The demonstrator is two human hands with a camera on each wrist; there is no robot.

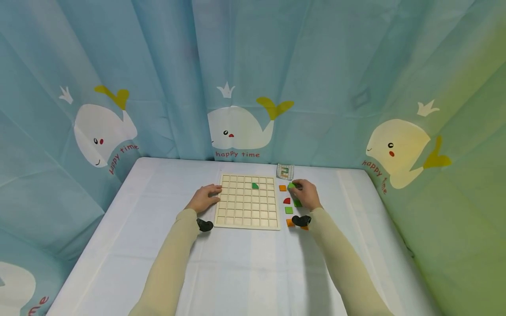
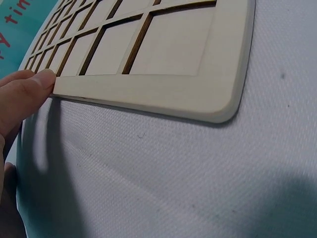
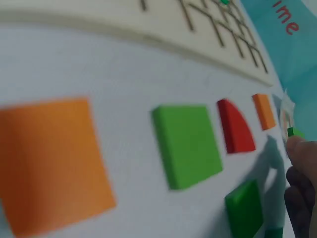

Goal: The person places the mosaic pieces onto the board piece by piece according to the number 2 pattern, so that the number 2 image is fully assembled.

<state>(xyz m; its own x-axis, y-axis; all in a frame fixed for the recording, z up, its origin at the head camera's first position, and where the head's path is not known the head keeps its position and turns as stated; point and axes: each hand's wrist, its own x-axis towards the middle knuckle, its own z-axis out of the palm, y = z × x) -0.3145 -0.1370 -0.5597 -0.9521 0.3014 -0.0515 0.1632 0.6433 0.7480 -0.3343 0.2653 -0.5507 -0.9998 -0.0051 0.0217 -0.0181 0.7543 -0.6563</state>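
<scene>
Head view: one grid board (image 1: pixel 247 206) lies on the tablecloth (image 1: pixel 245 267), bearing one dark green quarter-round (image 1: pixel 254 186); the left hand (image 1: pixel 203 199), fingers loosely extended, touches its left edge. A narrow gap parts its right edge from three orange pieces (image 1: pixel 282 188), one red quarter-round (image 1: pixel 287 200) and one lime square (image 1: pixel 288 210). The right hand (image 1: pixel 307 194) pinches one green piece (image 1: pixel 291 185). Left wrist: the thumb (image 2: pixel 29 94) rests on the rim; tablecloth stretches outward. Right wrist: one darker green block (image 3: pixel 245 210) lies near the pinching hand.
</scene>
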